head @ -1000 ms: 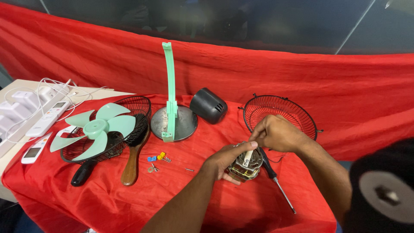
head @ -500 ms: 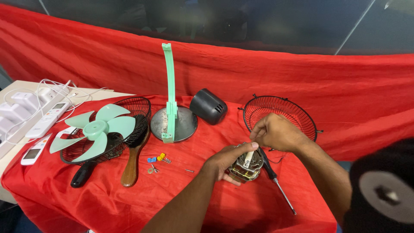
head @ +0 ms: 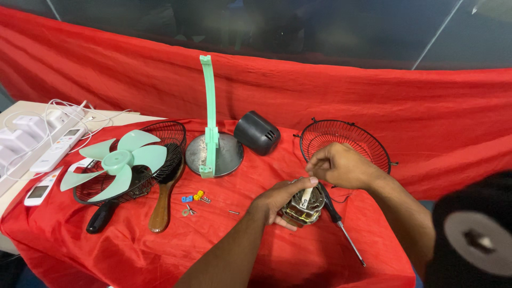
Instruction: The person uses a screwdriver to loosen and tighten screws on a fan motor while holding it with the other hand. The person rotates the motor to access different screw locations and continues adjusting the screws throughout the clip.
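Observation:
A small fan motor (head: 305, 207) with copper windings rests on the red cloth (head: 160, 250). My left hand (head: 277, 200) cups it from the left, thumb laid across its top. My right hand (head: 337, 164) hovers just above the motor, fingers pinched together at its top; what they pinch is too small to tell. A black-handled screwdriver (head: 341, 226) lies on the cloth just right of the motor.
A green fan stand on a round metal base (head: 213, 152), a black motor cover (head: 257, 133), a wire guard (head: 346, 141), green blades on a second guard (head: 120, 160), a wooden brush (head: 162, 202), small screws and coloured bits (head: 193, 198), remotes and cables (head: 45, 154) at left.
My right hand has shifted slightly up and left over the motor's top. The left hand and motor stay where they were.

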